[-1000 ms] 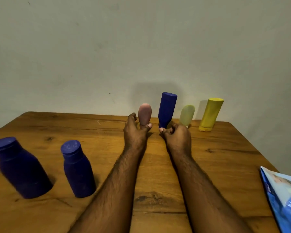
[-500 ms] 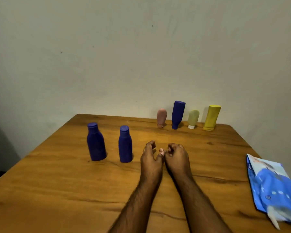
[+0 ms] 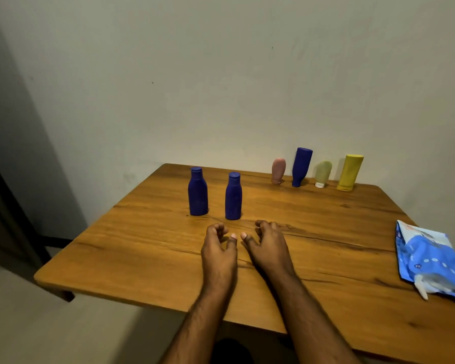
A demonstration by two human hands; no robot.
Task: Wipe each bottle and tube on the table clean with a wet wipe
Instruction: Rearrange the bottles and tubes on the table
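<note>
On the surface [image 3: 153, 256], both hands [image 3: 218, 248] [image 3: 268, 245] sit loosely curled, holding nothing. The wipe pack [image 3: 431, 261] looks soft and light; grab its middle.

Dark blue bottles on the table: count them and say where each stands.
3. The left blue bottle and the middle blue bottle stand upright side by side beyond the hands. The inverted blue bottle stands cap-down by the wall, between two tubes. None appears hidden.

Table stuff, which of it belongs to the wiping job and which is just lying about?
For the job: two blue bottles, pink tube, blue tube, pale green tube, yellow tube, wet wipe pack.
Lying about: nothing visible.
</note>
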